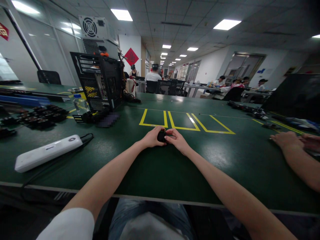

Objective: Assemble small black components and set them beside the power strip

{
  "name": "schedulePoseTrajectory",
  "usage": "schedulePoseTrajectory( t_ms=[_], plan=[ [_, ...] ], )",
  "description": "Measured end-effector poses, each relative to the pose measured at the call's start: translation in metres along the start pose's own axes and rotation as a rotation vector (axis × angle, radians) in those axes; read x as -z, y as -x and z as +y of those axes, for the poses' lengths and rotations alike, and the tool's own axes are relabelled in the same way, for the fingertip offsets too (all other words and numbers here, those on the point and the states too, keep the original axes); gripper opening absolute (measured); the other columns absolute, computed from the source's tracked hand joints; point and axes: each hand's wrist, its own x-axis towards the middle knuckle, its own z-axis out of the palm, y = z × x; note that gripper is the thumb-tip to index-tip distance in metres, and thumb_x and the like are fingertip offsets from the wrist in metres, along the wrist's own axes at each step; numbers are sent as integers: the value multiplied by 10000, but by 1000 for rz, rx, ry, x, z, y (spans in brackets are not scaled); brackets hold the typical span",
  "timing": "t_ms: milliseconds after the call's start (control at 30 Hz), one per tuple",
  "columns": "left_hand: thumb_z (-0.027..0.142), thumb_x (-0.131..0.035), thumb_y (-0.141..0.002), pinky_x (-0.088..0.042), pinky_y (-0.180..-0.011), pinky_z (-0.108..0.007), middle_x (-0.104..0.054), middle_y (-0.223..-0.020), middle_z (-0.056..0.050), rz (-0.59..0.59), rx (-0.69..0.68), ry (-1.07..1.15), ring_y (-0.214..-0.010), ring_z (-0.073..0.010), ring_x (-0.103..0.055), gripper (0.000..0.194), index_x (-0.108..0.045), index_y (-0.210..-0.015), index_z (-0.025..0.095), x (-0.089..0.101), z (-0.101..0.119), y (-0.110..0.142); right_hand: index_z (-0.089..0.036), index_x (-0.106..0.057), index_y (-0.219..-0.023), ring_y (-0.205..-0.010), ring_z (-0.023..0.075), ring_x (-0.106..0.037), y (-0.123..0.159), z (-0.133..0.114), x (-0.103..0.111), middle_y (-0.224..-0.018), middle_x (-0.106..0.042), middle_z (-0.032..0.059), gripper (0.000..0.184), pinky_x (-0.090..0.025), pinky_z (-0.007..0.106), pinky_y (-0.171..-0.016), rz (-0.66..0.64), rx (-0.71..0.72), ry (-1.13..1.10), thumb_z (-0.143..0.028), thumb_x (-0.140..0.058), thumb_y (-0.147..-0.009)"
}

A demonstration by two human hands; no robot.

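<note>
My left hand (152,137) is closed around a small black part (161,135), which stands out between its thumb and fingers. From the other side, my right hand (176,140) pinches at the same part with thumb and fingertips. The part is dark and small, and I cannot make out its exact kind. Both hands are low over the green table (160,166), just in front of the yellow tape outlines (183,128).
To the left lie a white elongated device (48,152) with a black cable and a heap of black parts (42,115). Behind them stand an open computer case (107,80) and a plastic bottle (80,105). At the right edge, another person's hands (287,141) work over the table.
</note>
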Motion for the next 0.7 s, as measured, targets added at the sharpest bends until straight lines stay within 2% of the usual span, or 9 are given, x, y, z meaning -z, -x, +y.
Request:
schedulePoseTrajectory(
  t_ms=[167,300,400,567,700],
  plan=[
    [324,-685,-539,-411,-798,-364,-466,-1054,-55,-6,20,10,-950,-228,-487,590,-403,-1043,206,1,2,1,-208,-497,-968,-869,160,-569,0,-2,1,-1013,-540,40,321,-451,374,-808,-57,-70,-36,-310,-592,-679],
    [332,-679,-544,-420,-783,-362,-465,-1052,-54,-15,20,10,-940,-227,-490,578,-404,-1038,210,3,2,0,-225,-484,-919,-949,175,-546,3,-6,1,-1033,-516,14,337,-446,351,-827,-97,-4,-49,-229,-646,-623],
    [330,-670,-556,-420,-780,-355,-468,-1045,-53,-16,14,15,-934,-221,-493,552,-411,-1028,207,3,2,0,-229,-475,-895,-932,171,-554,4,-5,0,-1022,-507,8,304,-459,334,-797,-98,17,-47,-228,-634,-636],
    [347,-677,-551,-415,-795,-363,-467,-1051,-54,-1,4,33,-948,-222,-487,567,-413,-1034,208,3,2,1,-214,-495,-849,-818,155,-571,-1,0,-1,-866,-542,0,199,-473,332,-741,-29,17,20,-296,-579,-688],
    [349,-681,-550,-420,-790,-365,-471,-1050,-56,-5,17,26,-943,-223,-491,580,-410,-1043,208,3,2,1,-220,-503,-932,-886,162,-548,-2,-2,0,-973,-532,17,257,-451,354,-800,-23,26,63,-294,-572,-695]
  ],
)
